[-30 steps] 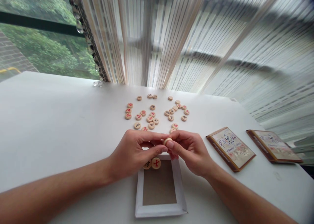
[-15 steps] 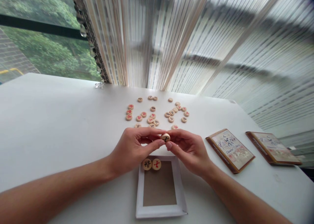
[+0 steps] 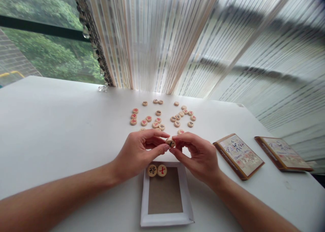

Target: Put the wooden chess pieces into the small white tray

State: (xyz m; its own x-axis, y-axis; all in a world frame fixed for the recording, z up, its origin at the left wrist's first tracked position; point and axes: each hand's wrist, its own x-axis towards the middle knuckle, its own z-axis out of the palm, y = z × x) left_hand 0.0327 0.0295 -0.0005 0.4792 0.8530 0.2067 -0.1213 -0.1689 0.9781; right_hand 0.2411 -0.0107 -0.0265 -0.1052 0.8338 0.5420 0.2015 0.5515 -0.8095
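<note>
A round wooden Chinese chess piece (image 3: pixel 170 143) with a black character is pinched between my two hands, above the far edge of a shallow white box tray (image 3: pixel 187 198). My left hand (image 3: pixel 138 149) grips it from the left with thumb and fingers. From the other side, the thumb and forefinger of my right hand (image 3: pixel 200 154) close on its right edge. In the tray's far left corner, a piece with a black character (image 3: pixel 152 170) lies beside one with a red character (image 3: pixel 161 170). The tray's brown bottom shows below them.
Several loose chess pieces (image 3: pixel 155 124) are scattered on the white table (image 3: pixel 83 130) beyond my hands, some partly hidden by them. Two flat boxes with printed lids, a nearer one (image 3: pixel 240 154) and a farther one (image 3: pixel 283 152), lie to the right. Strip curtains (image 3: pixel 157 49) hang behind the table.
The held piece has shifted very slightly left and turned a little. The fingertips of my two hands have drawn slightly apart above it. Pieces in the tray stay put.
</note>
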